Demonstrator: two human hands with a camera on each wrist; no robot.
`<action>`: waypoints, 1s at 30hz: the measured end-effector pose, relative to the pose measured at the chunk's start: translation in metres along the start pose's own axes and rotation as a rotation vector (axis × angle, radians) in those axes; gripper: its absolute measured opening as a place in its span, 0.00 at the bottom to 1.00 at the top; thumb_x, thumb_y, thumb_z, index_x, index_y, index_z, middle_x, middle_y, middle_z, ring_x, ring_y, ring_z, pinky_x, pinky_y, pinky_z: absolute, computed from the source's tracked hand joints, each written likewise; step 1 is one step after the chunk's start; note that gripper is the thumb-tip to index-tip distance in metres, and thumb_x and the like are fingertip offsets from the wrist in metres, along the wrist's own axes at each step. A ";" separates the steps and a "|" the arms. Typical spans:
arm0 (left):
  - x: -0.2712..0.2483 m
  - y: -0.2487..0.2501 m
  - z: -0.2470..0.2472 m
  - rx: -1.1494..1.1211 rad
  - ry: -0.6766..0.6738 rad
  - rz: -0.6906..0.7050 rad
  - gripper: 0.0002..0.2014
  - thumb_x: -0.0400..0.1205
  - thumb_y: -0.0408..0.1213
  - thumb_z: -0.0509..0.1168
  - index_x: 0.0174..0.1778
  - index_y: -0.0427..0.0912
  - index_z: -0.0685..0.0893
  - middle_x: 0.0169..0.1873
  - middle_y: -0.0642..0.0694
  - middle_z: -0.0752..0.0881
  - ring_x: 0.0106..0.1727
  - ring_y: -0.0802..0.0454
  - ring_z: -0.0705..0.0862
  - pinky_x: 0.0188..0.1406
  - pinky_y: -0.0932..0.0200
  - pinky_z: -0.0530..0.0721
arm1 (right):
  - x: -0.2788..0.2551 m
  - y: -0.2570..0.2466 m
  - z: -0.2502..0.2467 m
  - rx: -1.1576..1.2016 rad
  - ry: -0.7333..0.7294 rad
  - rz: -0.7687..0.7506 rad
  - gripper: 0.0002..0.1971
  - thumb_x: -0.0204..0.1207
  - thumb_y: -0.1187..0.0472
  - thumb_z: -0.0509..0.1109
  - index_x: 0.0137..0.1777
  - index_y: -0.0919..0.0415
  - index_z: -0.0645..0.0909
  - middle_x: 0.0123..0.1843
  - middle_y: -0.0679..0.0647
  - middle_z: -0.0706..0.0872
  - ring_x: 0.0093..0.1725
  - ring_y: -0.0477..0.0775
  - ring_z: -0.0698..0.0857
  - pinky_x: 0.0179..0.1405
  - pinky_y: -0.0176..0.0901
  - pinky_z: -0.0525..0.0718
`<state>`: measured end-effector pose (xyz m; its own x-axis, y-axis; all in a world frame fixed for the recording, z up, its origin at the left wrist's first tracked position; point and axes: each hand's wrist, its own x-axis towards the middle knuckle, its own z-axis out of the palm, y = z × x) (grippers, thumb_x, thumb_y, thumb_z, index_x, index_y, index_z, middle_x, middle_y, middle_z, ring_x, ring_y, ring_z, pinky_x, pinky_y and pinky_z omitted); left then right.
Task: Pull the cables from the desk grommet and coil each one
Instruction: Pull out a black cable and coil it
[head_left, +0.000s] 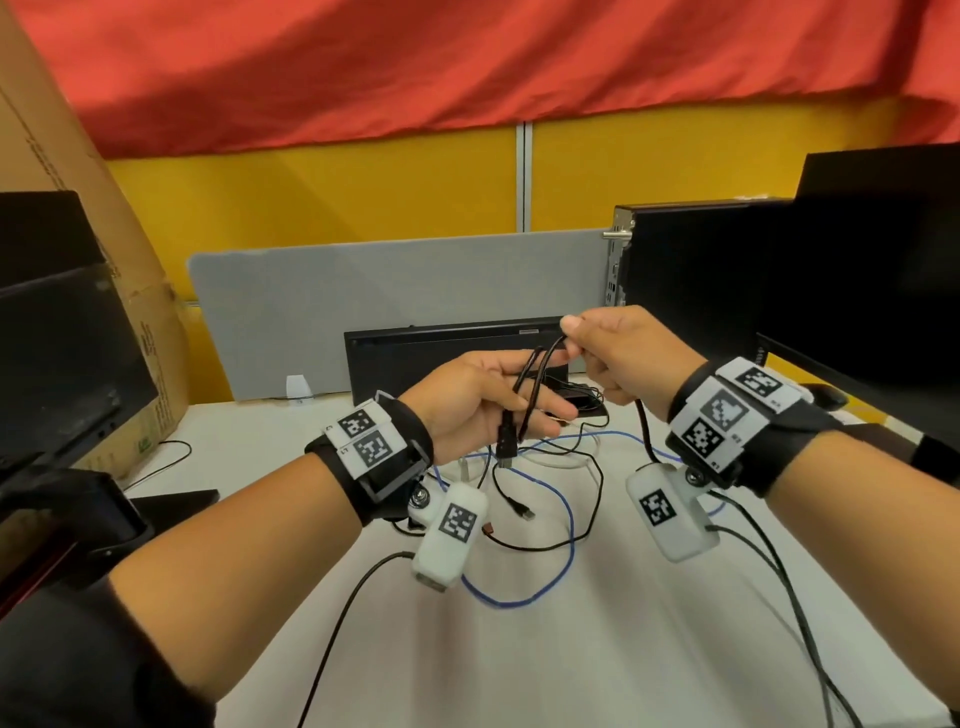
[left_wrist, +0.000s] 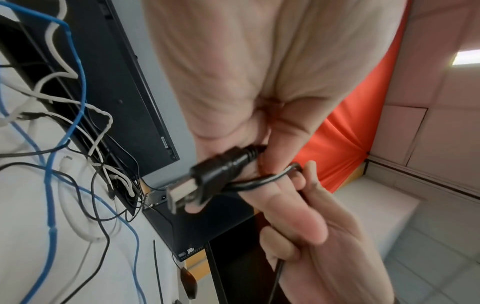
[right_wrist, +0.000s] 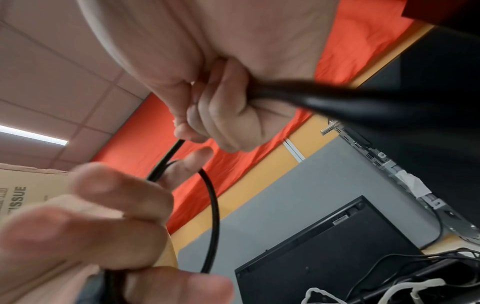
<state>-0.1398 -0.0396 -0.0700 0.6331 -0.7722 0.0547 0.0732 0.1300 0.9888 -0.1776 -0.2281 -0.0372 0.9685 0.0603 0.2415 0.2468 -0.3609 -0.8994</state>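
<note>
Above the white desk (head_left: 649, 649), my left hand (head_left: 511, 402) grips loops of a black USB cable (head_left: 532, 395); its plug (head_left: 505, 448) hangs below the fingers. My right hand (head_left: 582, 343) pinches the same cable's upper loop between thumb and forefinger, close to the left hand. The left wrist view shows the plug (left_wrist: 207, 174) lying across my left fingers (left_wrist: 288, 207). In the right wrist view the cable (right_wrist: 213, 214) arcs from my right hand (right_wrist: 202, 131) to the left hand (right_wrist: 109, 218). Behind the hands lies the dark grommet opening (head_left: 582, 402). A blue cable (head_left: 570, 525), a white cable (head_left: 571, 461) and thin black cables (head_left: 600, 499) sprawl on the desk.
A black keyboard (head_left: 447, 353) leans against the grey partition (head_left: 363, 296). Monitors stand at the left (head_left: 62, 358) and right (head_left: 872, 280), with a small computer case (head_left: 685, 265) beside the right one. A cardboard box (head_left: 88, 197) is at the back left, a mouse (head_left: 827, 397) at the right.
</note>
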 end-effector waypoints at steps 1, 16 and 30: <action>0.000 0.000 0.002 0.001 0.003 0.004 0.30 0.77 0.17 0.49 0.73 0.37 0.78 0.41 0.33 0.88 0.37 0.45 0.87 0.62 0.38 0.83 | 0.001 0.002 0.000 -0.014 0.015 -0.004 0.17 0.86 0.53 0.60 0.35 0.58 0.76 0.24 0.53 0.64 0.21 0.49 0.59 0.21 0.39 0.58; 0.004 -0.008 0.007 -0.063 -0.028 0.065 0.17 0.90 0.36 0.53 0.65 0.30 0.80 0.27 0.43 0.78 0.21 0.57 0.73 0.65 0.24 0.76 | 0.008 0.022 0.012 -0.103 0.143 -0.143 0.16 0.85 0.53 0.62 0.44 0.59 0.87 0.14 0.37 0.75 0.15 0.33 0.76 0.13 0.20 0.67; 0.012 -0.003 0.003 -0.358 0.174 0.272 0.18 0.90 0.38 0.51 0.72 0.30 0.67 0.64 0.36 0.85 0.61 0.33 0.86 0.59 0.32 0.84 | -0.013 0.044 0.055 -0.415 -0.257 0.102 0.10 0.88 0.59 0.53 0.50 0.56 0.76 0.32 0.47 0.71 0.28 0.43 0.68 0.27 0.34 0.67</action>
<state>-0.1352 -0.0512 -0.0721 0.7835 -0.5687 0.2503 0.1285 0.5424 0.8302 -0.1771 -0.1931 -0.1001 0.9767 0.2140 0.0155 0.1672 -0.7139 -0.6800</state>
